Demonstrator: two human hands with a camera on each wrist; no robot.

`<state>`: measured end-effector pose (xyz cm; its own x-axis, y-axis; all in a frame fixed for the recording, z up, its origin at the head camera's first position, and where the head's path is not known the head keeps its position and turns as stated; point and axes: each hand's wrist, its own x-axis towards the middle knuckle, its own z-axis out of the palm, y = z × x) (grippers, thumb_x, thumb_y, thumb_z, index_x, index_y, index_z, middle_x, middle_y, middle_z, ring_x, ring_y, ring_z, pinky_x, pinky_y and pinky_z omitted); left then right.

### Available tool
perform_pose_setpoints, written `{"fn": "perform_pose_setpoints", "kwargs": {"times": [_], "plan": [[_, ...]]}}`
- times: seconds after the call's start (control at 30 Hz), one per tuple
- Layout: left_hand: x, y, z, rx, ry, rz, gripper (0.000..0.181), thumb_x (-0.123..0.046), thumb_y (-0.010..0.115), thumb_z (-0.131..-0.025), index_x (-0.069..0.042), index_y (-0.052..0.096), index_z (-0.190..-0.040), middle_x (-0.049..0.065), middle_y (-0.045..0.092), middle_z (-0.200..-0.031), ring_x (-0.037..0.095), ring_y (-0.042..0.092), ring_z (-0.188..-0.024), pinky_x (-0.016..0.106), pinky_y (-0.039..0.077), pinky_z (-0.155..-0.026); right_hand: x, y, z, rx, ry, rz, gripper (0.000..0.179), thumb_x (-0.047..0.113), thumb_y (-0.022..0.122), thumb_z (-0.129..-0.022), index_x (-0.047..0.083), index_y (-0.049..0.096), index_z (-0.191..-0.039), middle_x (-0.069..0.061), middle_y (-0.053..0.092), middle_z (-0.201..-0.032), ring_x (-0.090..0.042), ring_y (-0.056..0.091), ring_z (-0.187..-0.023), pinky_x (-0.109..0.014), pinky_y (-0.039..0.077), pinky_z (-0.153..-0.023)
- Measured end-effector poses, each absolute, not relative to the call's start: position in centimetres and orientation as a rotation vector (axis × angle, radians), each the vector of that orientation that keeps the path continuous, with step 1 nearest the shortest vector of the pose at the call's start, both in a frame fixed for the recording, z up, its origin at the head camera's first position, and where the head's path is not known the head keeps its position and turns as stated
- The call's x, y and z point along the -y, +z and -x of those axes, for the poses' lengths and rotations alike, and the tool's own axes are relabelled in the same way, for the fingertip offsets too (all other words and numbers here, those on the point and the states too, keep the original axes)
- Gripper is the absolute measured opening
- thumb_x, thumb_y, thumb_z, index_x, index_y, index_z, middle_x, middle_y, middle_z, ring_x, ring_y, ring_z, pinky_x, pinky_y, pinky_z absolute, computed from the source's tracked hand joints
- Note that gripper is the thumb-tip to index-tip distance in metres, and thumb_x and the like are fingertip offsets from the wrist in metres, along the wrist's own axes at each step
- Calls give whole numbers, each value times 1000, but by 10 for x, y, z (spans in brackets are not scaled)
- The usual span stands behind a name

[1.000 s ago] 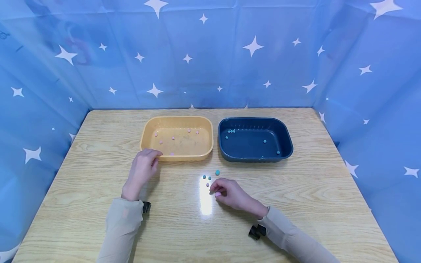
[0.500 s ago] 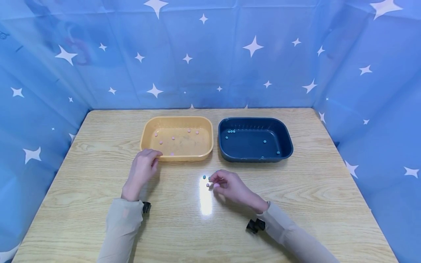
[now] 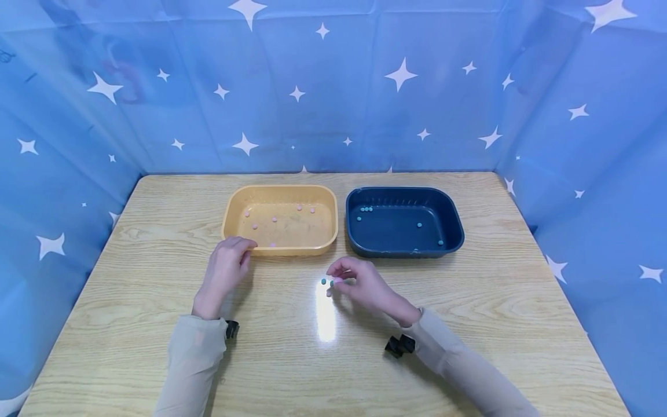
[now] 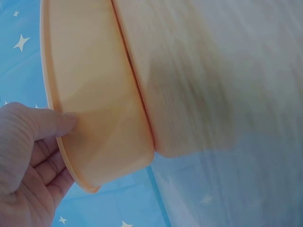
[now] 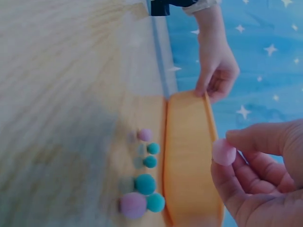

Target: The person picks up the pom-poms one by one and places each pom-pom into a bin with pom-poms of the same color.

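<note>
Head view: you have a pink ball point(image 3: 337, 280) pinched in your right hand point(image 3: 363, 284), and over the last second that grip has moved forward across the table point(image 3: 260, 353); your left hand point(image 3: 225, 263) has stayed on the yellow tray point(image 3: 292, 251). Just left of the right grip lie two small teal balls point(image 3: 323, 281) and a loose pink ball point(image 3: 329, 293). Ahead and to its left sits the yellow tray with pink ones inside; ahead and to its right, the dark blue tray point(image 3: 388, 234) with teal ones inside. Left wrist view: your thumb lies against the tray's outer wall and your fingers curl beyond the rim, gripping its edge. Right wrist view: thumb and finger hold the pink ball, well apart from the teal and pink balls on the table. I judge it mid-carry: off the table, in neither tray.
</note>
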<state>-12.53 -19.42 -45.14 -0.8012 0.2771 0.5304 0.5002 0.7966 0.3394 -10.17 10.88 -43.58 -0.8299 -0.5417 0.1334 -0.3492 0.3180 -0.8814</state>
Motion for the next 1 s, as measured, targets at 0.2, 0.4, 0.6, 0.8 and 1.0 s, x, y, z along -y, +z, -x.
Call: {"fn": "perform_pose_setpoints", "kwargs": {"times": [0.2, 0.4, 0.6, 0.8, 1.0], "plan": [[194, -451, 125, 2528, -656, 577, 20, 16, 64, -69, 3, 66, -84, 14, 65, -77, 30, 59, -72, 44, 48, -72, -105, -431, 110, -2406, -1581, 851, 16, -11, 61, -81, -8, 61, -97, -22, 63, -96, -30, 63, -87, -34, 54, -80], [194, -452, 125, 2527, -659, 576, 20, 16, 64, -69, 3, 66, -84, 14, 65, -77, 31, 59, -72, 44, 48, -73, -98, -419, 116, -2382, -1643, 833, 16, -12, 61, -81, -8, 60, -96, -24, 62, -96, -31, 62, -87, -37, 53, -82], [195, -453, 126, 2523, -657, 581, 20, 17, 64, -69, 3, 66, -83, 14, 65, -77, 31, 59, -72, 44, 48, -71, -91, -421, 123, -2402, -1678, 871, 16, -10, 62, -82, -7, 61, -97, -20, 64, -95, -28, 63, -87, -36, 54, -81], [195, -453, 126, 2522, -654, 584, 20, 17, 65, -69, 3, 66, -84, 14, 66, -77, 30, 59, -72, 45, 48, -72, -83, -418, 127, -2391, -1730, 859, 15, -9, 63, -82, -7, 61, -97, -19, 65, -93, -31, 63, -86, -40, 53, -81], [195, -452, 126, 2531, -656, 573, 20, 16, 65, -69, 3, 66, -84, 14, 66, -78, 30, 59, -72, 45, 48, -72, -77, -413, 133, -2395, -1751, 856, 14, -7, 62, -84, -6, 62, -98, -19, 65, -95, -30, 62, -86, -40, 53, -81]]}}
